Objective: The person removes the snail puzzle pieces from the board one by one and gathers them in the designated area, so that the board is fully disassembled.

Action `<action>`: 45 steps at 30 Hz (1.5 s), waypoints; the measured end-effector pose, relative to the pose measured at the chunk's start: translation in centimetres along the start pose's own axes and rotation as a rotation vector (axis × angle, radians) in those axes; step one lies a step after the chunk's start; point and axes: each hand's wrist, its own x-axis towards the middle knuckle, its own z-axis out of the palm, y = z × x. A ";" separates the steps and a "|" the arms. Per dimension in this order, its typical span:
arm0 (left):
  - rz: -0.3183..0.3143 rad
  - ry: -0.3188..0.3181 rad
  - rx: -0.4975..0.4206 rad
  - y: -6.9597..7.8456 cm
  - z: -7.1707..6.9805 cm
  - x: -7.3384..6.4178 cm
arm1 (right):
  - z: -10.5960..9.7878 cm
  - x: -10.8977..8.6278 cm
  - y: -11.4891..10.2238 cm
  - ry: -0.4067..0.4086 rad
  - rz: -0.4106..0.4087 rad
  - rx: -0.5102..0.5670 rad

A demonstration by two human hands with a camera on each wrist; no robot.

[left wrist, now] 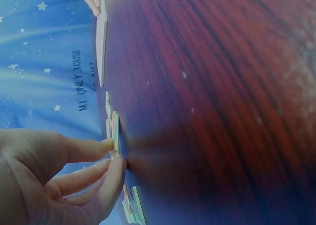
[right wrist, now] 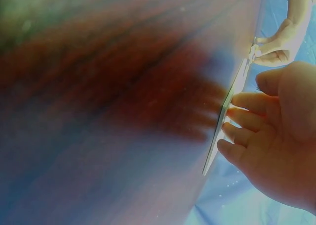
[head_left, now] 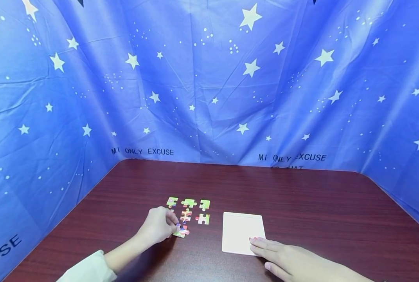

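Several colourful puzzle pieces (head_left: 189,203) lie in loose rows left of the middle of the dark wooden table (head_left: 301,196). My left hand (head_left: 174,226) pinches the nearest puzzle piece (head_left: 182,232) against the table; the left wrist view shows thumb and fingertips (left wrist: 112,160) closed on that piece's edge (left wrist: 115,128). A blank white board (head_left: 241,229) lies flat to the right of the pieces. My right hand (head_left: 262,243) rests with straight fingers on the board's near right corner. In the right wrist view its fingers (right wrist: 244,121) touch the board's edge (right wrist: 229,104).
A blue star-printed cloth (head_left: 209,78) walls the table at the back and both sides. The table's right half and far part show bare wood. The board (left wrist: 101,37) appears in the left wrist view beyond the pieces.
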 end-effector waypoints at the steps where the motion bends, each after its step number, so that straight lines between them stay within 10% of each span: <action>1: 0.003 0.004 0.018 0.1 0.1 0.0 | -0.1 0.0 0.0 -0.005 0.005 0.003; 15: 0.046 0.036 0.168 0.4 0.5 -0.2 | -0.2 0.0 0.0 0.000 -0.002 0.016; 45: 0.080 0.014 0.121 0.2 0.4 -0.2 | 0.4 0.2 0.2 0.052 -0.043 -0.006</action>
